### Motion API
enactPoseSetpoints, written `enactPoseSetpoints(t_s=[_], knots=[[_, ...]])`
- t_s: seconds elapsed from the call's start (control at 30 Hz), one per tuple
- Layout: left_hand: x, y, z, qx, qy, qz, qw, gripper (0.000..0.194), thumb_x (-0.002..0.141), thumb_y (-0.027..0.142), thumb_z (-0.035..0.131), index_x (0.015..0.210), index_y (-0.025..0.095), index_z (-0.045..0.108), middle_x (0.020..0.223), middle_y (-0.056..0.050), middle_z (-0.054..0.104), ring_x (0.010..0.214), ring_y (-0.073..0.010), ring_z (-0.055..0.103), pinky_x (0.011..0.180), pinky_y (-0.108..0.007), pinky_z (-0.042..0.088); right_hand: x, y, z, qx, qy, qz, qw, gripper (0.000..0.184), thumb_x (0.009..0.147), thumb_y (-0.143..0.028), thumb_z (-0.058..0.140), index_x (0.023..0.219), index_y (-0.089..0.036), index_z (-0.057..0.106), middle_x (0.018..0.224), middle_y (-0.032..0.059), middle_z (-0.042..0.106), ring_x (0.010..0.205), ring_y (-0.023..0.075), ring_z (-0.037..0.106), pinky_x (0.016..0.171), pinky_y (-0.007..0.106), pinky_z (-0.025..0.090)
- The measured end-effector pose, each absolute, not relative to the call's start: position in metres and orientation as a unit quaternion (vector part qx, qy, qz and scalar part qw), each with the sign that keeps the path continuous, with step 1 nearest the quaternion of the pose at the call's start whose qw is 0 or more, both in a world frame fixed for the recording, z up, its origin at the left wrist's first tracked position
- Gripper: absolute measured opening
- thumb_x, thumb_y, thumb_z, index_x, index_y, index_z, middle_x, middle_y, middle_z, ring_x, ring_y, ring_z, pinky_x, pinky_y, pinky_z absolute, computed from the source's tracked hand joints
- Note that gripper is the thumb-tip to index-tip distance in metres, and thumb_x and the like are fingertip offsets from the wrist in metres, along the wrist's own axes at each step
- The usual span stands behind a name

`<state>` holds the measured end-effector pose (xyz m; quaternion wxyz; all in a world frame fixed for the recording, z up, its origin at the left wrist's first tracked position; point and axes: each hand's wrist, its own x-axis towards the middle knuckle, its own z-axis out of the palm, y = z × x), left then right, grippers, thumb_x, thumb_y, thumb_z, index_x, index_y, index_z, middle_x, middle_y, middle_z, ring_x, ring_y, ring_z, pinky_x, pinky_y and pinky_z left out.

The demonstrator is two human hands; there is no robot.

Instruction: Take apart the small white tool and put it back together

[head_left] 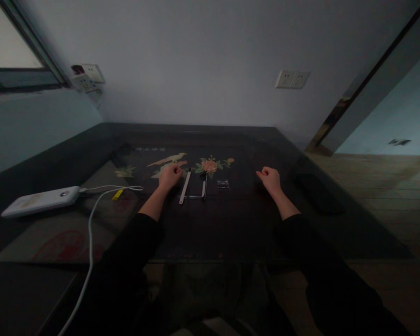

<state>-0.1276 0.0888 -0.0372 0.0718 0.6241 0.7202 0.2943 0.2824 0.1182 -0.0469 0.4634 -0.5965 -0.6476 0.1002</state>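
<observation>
My left hand [170,176] rests on the dark tabletop, curled into a fist with nothing visible in it. Just right of it lies a long, thin, light-coloured strip [185,187] with a dark tip. Beside that strip is a shorter dark tool with a pale handle [204,187]; a thin line runs between the two near their lower ends. Farther right sits a small clear plastic case [223,185], its contents too dim to make out. My right hand [269,179] is also a fist on the table, apart from these objects, with nothing showing in it.
A white power bank [42,201] lies at the left, with a white cable [91,228] running over the near edge. A dark flat object [318,193] lies at the right. The table [238,224] meets a wall with sockets [293,79].
</observation>
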Motion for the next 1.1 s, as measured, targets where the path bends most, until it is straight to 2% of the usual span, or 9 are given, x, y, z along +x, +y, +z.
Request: enactPoseSetpoints(t_s=[0.53,1.1], knots=[[-0.1286,0.0901,-0.0378,0.629,0.720,0.286,0.071,0.015,0.079,0.027,0.055,0.067,0.019,0.051,0.062,0.001,0.048,0.062,-0.0148,0.044,0.057,-0.027,0.024,0.2824,0.1187,-0.0476,-0.597,-0.652,0.098,0.457,0.040,0.069,-0.024,0.062,0.050,-0.023,0.027,0.049,-0.0064,0.030,0.051,0.0111,0.029,0.055,0.028,0.024],[-0.1292,0.0909,-0.0374,0.631,0.714,0.294,0.078,0.020,0.078,0.027,0.056,0.063,0.020,0.045,0.061,0.002,0.048,0.060,-0.0140,0.045,0.056,-0.026,0.024,0.2811,0.1170,-0.0456,-0.602,-0.655,0.095,0.446,0.042,0.070,-0.021,0.064,0.051,-0.023,0.027,0.050,-0.0064,0.030,0.051,0.0110,0.029,0.055,0.028,0.022]])
